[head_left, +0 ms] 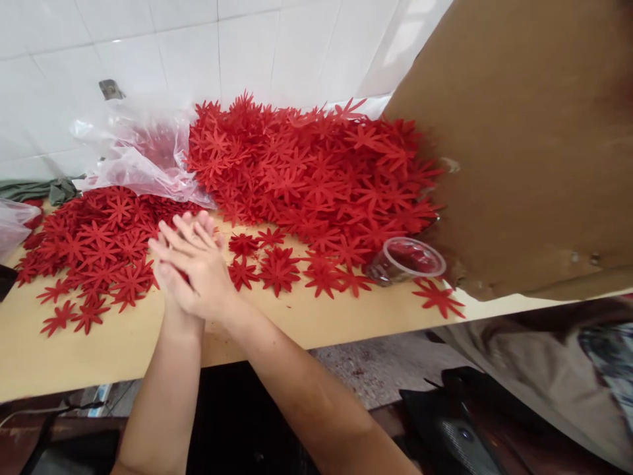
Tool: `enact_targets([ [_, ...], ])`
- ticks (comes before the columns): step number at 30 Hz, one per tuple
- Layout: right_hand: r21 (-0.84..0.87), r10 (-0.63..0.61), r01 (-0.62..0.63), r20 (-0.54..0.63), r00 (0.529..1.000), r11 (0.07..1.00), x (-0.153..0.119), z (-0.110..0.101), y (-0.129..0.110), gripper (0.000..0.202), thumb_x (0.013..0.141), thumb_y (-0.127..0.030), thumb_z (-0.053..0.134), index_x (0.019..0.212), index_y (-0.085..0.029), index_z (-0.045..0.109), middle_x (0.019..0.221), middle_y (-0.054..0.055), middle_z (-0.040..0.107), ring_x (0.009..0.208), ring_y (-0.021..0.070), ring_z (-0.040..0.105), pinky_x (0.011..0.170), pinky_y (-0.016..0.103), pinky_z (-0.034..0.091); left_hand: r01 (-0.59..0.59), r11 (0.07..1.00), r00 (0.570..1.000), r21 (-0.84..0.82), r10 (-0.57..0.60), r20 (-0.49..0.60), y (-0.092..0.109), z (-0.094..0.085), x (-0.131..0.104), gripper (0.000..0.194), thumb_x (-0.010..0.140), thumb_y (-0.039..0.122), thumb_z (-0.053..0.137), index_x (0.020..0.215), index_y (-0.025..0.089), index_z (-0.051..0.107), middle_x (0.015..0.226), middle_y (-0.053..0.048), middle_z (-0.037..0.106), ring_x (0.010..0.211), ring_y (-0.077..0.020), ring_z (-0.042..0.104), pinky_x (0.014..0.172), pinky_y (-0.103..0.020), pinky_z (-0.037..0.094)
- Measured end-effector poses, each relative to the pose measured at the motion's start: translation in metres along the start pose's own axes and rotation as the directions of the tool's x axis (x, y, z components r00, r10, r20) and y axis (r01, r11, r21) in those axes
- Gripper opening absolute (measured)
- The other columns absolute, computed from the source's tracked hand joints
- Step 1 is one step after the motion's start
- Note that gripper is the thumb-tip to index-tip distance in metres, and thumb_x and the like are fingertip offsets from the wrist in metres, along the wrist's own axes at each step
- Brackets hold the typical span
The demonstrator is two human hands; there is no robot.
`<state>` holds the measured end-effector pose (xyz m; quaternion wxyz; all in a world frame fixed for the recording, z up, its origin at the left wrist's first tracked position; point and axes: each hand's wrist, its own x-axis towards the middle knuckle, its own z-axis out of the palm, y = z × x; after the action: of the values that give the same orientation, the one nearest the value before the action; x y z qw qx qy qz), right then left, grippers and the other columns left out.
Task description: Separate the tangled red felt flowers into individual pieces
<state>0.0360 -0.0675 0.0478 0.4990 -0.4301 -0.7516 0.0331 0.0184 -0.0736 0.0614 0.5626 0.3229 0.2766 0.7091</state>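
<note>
My left hand (173, 290) and my right hand (210, 274) are pressed palm to palm above the table, near its front edge. The right hand lies over the left, with its fingers stretched out and slightly apart. Only part of the left hand shows; its fingertips stick out straight behind the right. Whether anything lies between the palms is hidden. Red flower-shaped cutouts with narrow petals surround the hands: a loose heap (99, 244) to the left and a taller pile (306, 171) behind to the right. A small stacked red flower (279, 270) lies just right of my hands.
A clear plastic cup (413, 258) stands at the right, beside a single red cutout (439, 298). A large brown cardboard sheet (519, 145) rises at the right end. Behind the left heap sits a clear plastic bag (143, 152) against the white tiled wall (277, 46).
</note>
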Motion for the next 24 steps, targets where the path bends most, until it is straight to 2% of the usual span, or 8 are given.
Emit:
enact_targets([
  [1,-0.003,-0.003,0.004,0.030,1.000,1.000,-0.003,0.001,-0.004,0.045,0.087,-0.040,0.037,0.119,-0.019,0.059,0.136,0.004,0.048,0.137,0.0182,0.028,0.117,0.036,0.015,-0.145,0.989,0.989,-0.016,0.145,-0.019,-0.003,0.002,-0.003,0.054,0.085,0.053,-0.001,0.133,0.049,0.023,0.149,0.024,0.015,0.140,-0.0088,0.014,0.115,-0.032,0.023],
  [3,-0.006,0.033,-0.033,0.044,0.998,0.999,-0.004,0.002,-0.004,0.047,0.087,-0.043,0.036,0.122,-0.020,0.057,0.138,0.005,0.046,0.138,0.0194,0.026,0.117,0.038,0.014,-0.206,0.978,0.979,-0.023,0.206,0.007,-0.005,0.000,-0.007,0.052,0.085,0.057,0.009,0.129,0.048,0.033,0.148,0.021,0.022,0.141,-0.0113,0.015,0.115,-0.034,0.023],
  [5,-0.007,0.122,-0.122,-0.008,0.992,0.992,0.002,0.002,0.003,0.047,0.089,-0.042,0.034,0.127,-0.021,0.051,0.143,0.004,0.040,0.139,0.0202,0.020,0.116,0.042,0.015,-0.008,1.000,0.988,-0.026,0.012,0.152,-0.001,-0.007,-0.005,0.048,0.087,0.054,0.017,0.126,0.042,0.043,0.146,0.014,0.032,0.140,-0.0135,0.020,0.113,-0.036,0.026],
  [8,0.017,0.225,-0.224,-0.076,0.971,0.974,0.009,0.002,0.016,0.049,0.090,-0.038,0.028,0.135,-0.021,0.041,0.148,0.003,0.031,0.141,0.0196,0.013,0.115,0.044,0.017,0.235,0.972,0.927,-0.015,-0.220,0.304,0.011,-0.022,0.006,0.046,0.089,0.049,0.024,0.121,0.031,0.052,0.141,0.004,0.043,0.137,-0.0149,0.027,0.113,-0.034,0.027],
  [13,0.017,0.087,-0.086,-0.019,0.996,0.996,-0.007,0.003,0.003,0.052,0.090,-0.040,0.024,0.130,-0.016,0.047,0.146,0.005,0.033,0.141,0.0163,0.013,0.117,0.040,0.014,0.296,0.955,0.908,-0.010,-0.278,0.313,0.017,-0.030,0.022,0.066,0.082,0.066,0.011,0.117,0.031,0.055,0.137,0.003,0.048,0.136,-0.0170,0.030,0.112,-0.038,0.027],
  [16,0.023,0.082,-0.081,-0.028,0.996,0.996,-0.010,0.001,0.000,0.057,0.090,-0.044,0.022,0.128,-0.011,0.049,0.142,0.008,0.040,0.140,0.0159,0.019,0.117,0.037,0.013,0.233,0.972,0.943,-0.035,-0.216,0.253,0.010,-0.024,0.018,0.056,0.089,0.054,0.010,0.123,0.034,0.049,0.140,0.006,0.044,0.135,-0.0123,0.031,0.112,-0.033,0.028],
  [20,0.113,0.126,-0.112,-0.125,0.984,0.987,0.010,-0.004,0.031,0.062,0.091,-0.046,0.013,0.133,-0.012,0.043,0.144,0.006,0.037,0.140,0.0141,0.018,0.116,0.038,0.016,0.280,0.960,0.925,-0.028,-0.262,0.275,0.005,-0.016,0.002,0.043,0.093,0.039,0.023,0.125,0.029,0.049,0.142,0.004,0.042,0.135,-0.0108,0.032,0.112,-0.028,0.026],
  [24,0.152,0.211,-0.185,-0.182,0.960,0.971,0.014,-0.005,0.046,0.057,0.091,-0.044,0.010,0.136,-0.022,0.037,0.146,0.000,0.034,0.141,0.0132,0.014,0.116,0.042,0.014,0.377,0.926,0.896,0.021,-0.371,0.246,0.006,-0.012,-0.002,0.043,0.091,0.039,0.029,0.128,0.027,0.047,0.144,0.003,0.040,0.136,-0.0141,0.030,0.112,-0.029,0.026],
])
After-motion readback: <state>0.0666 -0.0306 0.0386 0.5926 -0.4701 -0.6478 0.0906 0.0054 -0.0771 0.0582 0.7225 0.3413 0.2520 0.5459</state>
